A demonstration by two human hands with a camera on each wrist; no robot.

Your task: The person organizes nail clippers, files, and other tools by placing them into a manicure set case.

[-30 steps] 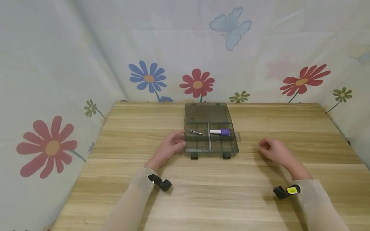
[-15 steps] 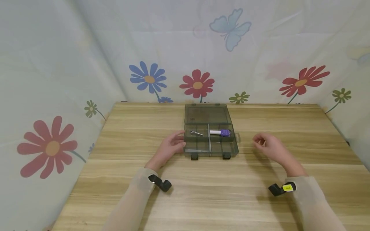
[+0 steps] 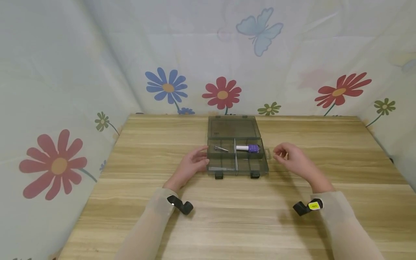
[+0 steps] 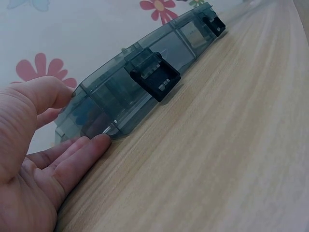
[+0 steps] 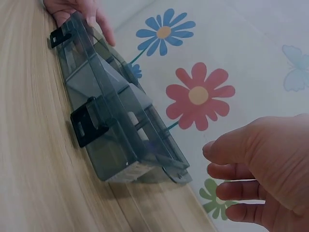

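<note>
A dark see-through divided plastic box (image 3: 251, 167) lies on the table, its lid (image 3: 234, 127) swung back. In its back right compartment lies a small purple bottle (image 3: 254, 148) with a long white cap. The back left one holds a small silver metal implement (image 3: 221, 148), and a pale flat strip (image 3: 221, 168) lies at the front left. My left hand (image 3: 188, 165) rests along the box's left side; in the left wrist view its fingertips (image 4: 101, 142) touch the lower wall. To the right, my right hand (image 3: 294, 159) hovers near the box's handle, fingers loosely curved around nothing.
Two black latches, a left latch (image 3: 219, 175) and a right latch (image 3: 255, 174), hang from the box's front. The wood-grain table (image 3: 227, 220) extends to a flowered curtain (image 3: 191, 43) behind. A black wrist camera (image 3: 307, 207) sits on each sleeve.
My right hand has moved left and slightly away from me, closer to the box's right side. The left hand and the box have stayed in place.
</note>
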